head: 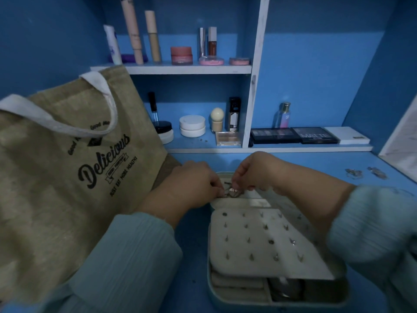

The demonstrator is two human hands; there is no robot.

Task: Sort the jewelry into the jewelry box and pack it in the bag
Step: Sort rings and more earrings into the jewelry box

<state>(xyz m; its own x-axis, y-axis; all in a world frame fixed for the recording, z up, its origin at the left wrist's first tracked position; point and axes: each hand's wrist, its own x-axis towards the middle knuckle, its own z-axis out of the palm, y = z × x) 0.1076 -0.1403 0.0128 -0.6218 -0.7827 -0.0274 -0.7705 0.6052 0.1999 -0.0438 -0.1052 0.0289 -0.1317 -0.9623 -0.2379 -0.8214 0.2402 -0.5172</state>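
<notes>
An open pale jewelry box (234,297) lies on the blue desk in front of me. Its white panel (255,242) carries several small studs. Over the box's far edge, my left hand (191,184) and my right hand (255,172) meet, and both pinch a small silvery piece of jewelry (232,192) between fingertips. A beige jute bag (67,168) printed "Delicious", with white handles, stands to the left of the box. More silvery jewelry pieces (365,172) lie on the desk at the far right.
Blue shelves behind hold cosmetics: tubes and jars (181,55) on the upper shelf, round pots (192,125), a bottle (283,115) and dark palettes (316,135) on the lower one. Two tiny studs (203,139) lie on the lower shelf. A white upright divider (255,71) splits the shelves.
</notes>
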